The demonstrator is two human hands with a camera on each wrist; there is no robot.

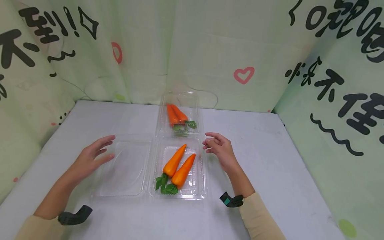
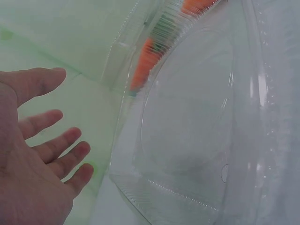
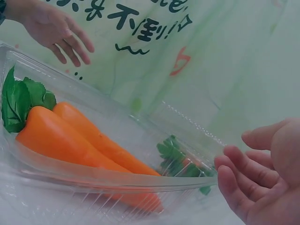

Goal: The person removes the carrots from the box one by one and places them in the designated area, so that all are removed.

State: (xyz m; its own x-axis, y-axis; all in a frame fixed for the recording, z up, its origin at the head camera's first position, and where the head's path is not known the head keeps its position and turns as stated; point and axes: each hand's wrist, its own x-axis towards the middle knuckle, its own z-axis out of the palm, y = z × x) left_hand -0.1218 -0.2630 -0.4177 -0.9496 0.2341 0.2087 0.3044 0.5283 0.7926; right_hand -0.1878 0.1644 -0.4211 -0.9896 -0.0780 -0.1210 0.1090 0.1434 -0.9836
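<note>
Two orange carrots with green leaves, one of them the right-hand carrot [image 1: 183,171], lie side by side in a clear plastic box [image 1: 200,186] at the table's middle. Its clear lid [image 1: 126,170] is folded open to the left. My left hand [image 1: 90,158] hovers by the lid's left edge, fingers spread and holding nothing. To the right of the box my right hand [image 1: 220,148] is raised with loosely bent fingers and nothing in them. Behind stands a second clear box [image 1: 192,96] with two more carrots [image 1: 177,115] seen through it.
A white table [image 1: 255,150] carries the boxes. Pale green curtains [image 1: 210,40] with black lettering and red hearts enclose it at the back and sides. A black strap with a camera [image 1: 75,216] sits on the left wrist, another [image 1: 232,200] on the right.
</note>
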